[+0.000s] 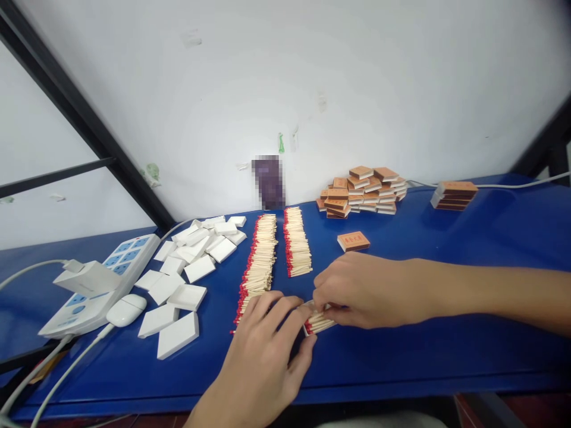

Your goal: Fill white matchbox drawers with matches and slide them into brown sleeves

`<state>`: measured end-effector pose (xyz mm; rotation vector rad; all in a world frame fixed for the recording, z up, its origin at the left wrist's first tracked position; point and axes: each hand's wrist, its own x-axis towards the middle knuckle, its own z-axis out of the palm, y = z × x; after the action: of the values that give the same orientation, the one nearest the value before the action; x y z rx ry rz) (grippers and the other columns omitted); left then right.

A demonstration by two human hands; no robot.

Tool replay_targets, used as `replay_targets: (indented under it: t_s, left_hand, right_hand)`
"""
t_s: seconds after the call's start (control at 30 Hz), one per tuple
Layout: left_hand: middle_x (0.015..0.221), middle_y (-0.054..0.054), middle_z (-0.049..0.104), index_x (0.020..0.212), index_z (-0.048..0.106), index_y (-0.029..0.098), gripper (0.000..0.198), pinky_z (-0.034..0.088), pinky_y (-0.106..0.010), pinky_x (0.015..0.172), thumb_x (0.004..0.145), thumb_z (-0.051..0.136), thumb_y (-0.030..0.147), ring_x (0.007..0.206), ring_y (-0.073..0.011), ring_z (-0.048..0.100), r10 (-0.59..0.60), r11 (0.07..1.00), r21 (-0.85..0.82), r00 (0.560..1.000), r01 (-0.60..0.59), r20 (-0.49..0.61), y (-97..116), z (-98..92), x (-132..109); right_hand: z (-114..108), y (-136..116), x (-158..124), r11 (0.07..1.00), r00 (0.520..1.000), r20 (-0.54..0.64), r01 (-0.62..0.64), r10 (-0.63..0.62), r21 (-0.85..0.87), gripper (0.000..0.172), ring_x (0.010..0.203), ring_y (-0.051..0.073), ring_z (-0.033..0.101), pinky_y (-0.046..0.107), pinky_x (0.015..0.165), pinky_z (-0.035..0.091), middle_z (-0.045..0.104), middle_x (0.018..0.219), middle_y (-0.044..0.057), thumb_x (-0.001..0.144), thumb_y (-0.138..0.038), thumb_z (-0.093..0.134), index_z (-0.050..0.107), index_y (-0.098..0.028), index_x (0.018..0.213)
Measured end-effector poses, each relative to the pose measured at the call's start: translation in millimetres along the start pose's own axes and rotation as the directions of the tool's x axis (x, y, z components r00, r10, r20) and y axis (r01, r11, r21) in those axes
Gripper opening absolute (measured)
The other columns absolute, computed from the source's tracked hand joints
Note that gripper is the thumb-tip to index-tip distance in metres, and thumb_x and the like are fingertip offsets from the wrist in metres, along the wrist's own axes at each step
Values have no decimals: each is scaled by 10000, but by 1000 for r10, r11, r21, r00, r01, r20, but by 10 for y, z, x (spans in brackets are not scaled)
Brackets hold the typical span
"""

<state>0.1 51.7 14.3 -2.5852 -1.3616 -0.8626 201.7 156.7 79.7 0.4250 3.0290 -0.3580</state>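
A small white matchbox tray [306, 331] lies near the front of the blue table, filled with red-tipped matches [320, 323]. My left hand [263, 353] grips the tray's left end between thumb and fingers. From the right, my right hand [357, 291] reaches over the tray, its fingertips pinched together on the matches inside. Behind my left hand runs a long row of loose matches [260, 252], with a shorter match row [298, 244] beside it. One closed orange matchbox [353, 241] lies just beyond my right hand.
White matchbox trays [178, 334] lie scattered on the left, several piled. A power strip [104, 285] with a charger [87, 279], white earbud case [126, 310] and cables is further left. Orange matchboxes [363, 193] are heaped by the wall; a matchbox stack [454, 196] stands right.
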Motion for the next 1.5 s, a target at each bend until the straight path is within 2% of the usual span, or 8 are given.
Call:
replay_targets:
  t_s: [0.47,0.63,0.77,0.9,1.03,1.17,1.37,1.5]
  left_hand:
    - [1133,-32,701,1215,628,217,271,468,-446,947,952,585,170,1035,-250,574,6,1000,-1,1000,-6,1,2,-10,-7]
    - [1117,-43,699,1164,622,196,224,472,-422,943,944,600,159,991,-233,592,36,999,-29,999,-36,2,1,1,-12]
    - [1104,-40,714,1148,620,204,183,458,-415,879,968,584,200,946,-230,636,74,997,-11,997,-74,-4,40,-35,-5]
    - [1097,-41,735,1134,622,207,170,455,-408,867,972,570,207,952,-236,672,104,995,-13,994,-104,-18,60,-61,-10]
    - [1099,-55,743,1126,628,195,163,494,-359,833,981,558,219,919,-202,707,122,992,-34,992,-123,-37,55,-65,-18]
    - [1091,-50,747,1114,639,193,157,507,-352,870,997,541,227,934,-191,718,142,989,-29,988,-144,-66,50,-53,-27]
    - [1101,-60,737,1106,644,189,158,565,-362,844,967,572,213,913,-202,709,132,990,-37,990,-134,-56,44,-34,-50]
    - [1098,-69,725,1098,647,191,160,590,-351,799,967,557,202,912,-205,697,129,991,-38,991,-130,-39,39,-33,-44]
  right_hand:
    - [-14,-1,-38,999,999,6,-38,38,0,215,624,130,570,271,584,304,675,718,9,911,-200,569,673,-181,723]
    - [-60,164,34,991,977,-167,-124,131,50,172,618,121,534,258,600,311,641,677,-13,879,-224,605,669,-194,723]
    - [36,366,169,981,945,-271,-161,185,108,119,573,100,500,239,567,298,631,687,-16,874,-170,574,685,-180,835]
    - [272,449,260,994,916,-389,-82,102,68,141,643,120,547,238,612,348,671,779,12,879,-174,588,704,-161,958]
    - [488,449,292,1000,871,-492,0,13,27,189,734,151,608,249,641,386,710,859,52,913,-180,536,709,-148,981]
    - [568,435,316,995,872,-487,-2,51,100,212,733,148,625,242,659,409,730,878,54,916,-189,538,726,-158,1010]
    - [559,411,322,994,883,-466,-13,62,107,198,634,122,540,228,620,363,648,719,14,889,-152,520,709,-154,829]
    - [565,406,322,991,879,-470,-19,80,132,175,609,111,511,225,612,348,633,697,-2,874,-140,537,694,-159,800]
